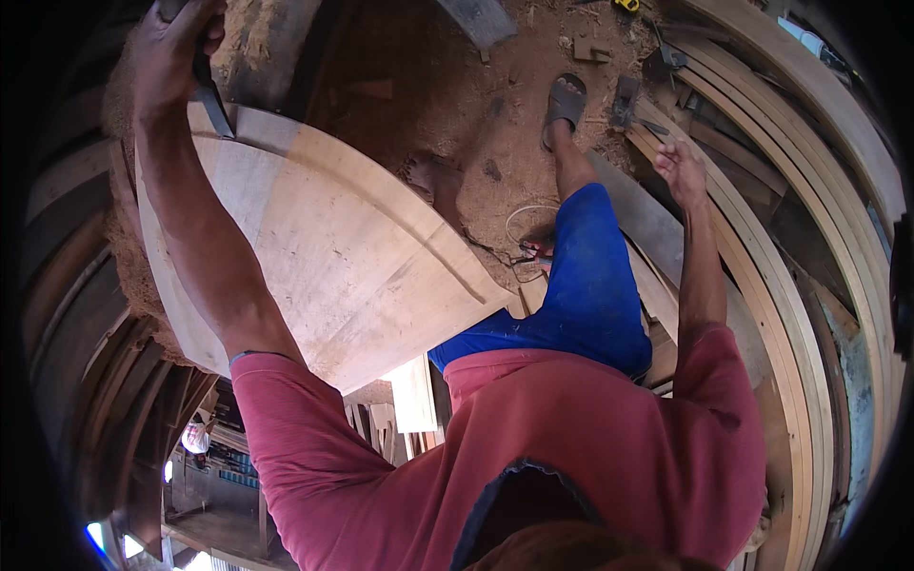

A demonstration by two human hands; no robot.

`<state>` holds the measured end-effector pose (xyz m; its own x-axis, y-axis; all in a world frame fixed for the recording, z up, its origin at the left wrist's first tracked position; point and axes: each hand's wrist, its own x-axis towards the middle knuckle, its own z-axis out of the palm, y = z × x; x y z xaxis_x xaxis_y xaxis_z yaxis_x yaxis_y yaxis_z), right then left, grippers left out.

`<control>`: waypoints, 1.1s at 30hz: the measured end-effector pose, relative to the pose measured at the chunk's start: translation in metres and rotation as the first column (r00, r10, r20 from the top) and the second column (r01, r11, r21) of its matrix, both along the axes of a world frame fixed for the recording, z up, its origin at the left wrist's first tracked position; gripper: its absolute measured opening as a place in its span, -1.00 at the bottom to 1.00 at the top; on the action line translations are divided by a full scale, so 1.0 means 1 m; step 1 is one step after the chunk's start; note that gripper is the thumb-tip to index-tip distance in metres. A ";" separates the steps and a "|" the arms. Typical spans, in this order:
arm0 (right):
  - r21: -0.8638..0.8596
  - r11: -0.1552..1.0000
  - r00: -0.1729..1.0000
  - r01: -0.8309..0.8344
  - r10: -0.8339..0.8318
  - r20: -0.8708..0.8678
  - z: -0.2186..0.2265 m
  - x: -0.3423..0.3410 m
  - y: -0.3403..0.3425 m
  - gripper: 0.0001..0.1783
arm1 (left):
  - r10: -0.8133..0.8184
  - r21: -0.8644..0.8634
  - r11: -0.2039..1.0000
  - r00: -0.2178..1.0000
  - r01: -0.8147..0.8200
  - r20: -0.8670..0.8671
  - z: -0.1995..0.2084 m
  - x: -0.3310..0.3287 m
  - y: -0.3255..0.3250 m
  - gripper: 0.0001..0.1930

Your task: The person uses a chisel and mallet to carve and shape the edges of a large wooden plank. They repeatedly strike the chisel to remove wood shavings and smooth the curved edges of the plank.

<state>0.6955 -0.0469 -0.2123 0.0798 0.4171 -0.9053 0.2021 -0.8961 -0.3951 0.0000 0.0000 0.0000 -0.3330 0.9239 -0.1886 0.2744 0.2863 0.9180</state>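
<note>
Stacked planks: long timber [804,181] curves down my whole right side, bent by the wide lens.
Pale panel: this broad wooden board [333,238] lies to my left, from under my left arm across to my lap; its outer edge is rounded, with a long raised or grooved line just inside it.
Ground: brown floor [500,181] strewn with sawdust and chips, in front of me beyond the panel.
Clothes: my red shirt [590,409] fills the lower middle, my blue shorts [590,276] above it, beside the panel's right corner.
Sandal: a dark one [568,98] on my foot, on the sawdust.
Left grip: my left hand [178,43] is high at the far left, fingers clamped round a dark tool [212,98].
Tool's lower end: over the panel's far left corner; whether it touches the wood, I cannot tell.
Right grip: my right hand [683,173] is raised near the planks, fingers loosely bent, apart from the palm.
Dark block: a small object [624,100] just beyond my right hand, near the planks.
Red piece: small, on the ground [536,249] beside my shorts, near a thin pale loop [511,221].
Yellow bit: a little object [626,5] at the top edge.
</note>
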 end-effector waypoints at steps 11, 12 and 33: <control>0.569 0.701 0.865 -0.430 0.501 0.036 0.163 -0.290 0.105 -0.29 | 0.367 0.403 0.838 0.926 -0.368 0.085 0.046 -0.048 -0.057 -0.83; 0.605 0.623 0.812 -0.496 0.580 0.069 0.177 -0.318 0.114 -0.25 | 0.400 0.440 0.788 0.902 -0.430 0.165 0.043 -0.052 -0.061 -0.84; 0.933 0.355 0.741 -0.057 0.641 -0.198 0.319 -0.440 0.026 -0.73 | 0.260 0.460 0.858 0.966 -0.229 -0.004 0.057 -0.034 -0.121 -0.76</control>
<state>0.2559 -0.0211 0.1066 -0.5701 0.8152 0.1021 -0.0629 0.0806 -0.9948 -0.0344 -0.1208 0.0573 -0.5566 0.7895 0.2585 0.3123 -0.0894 0.9458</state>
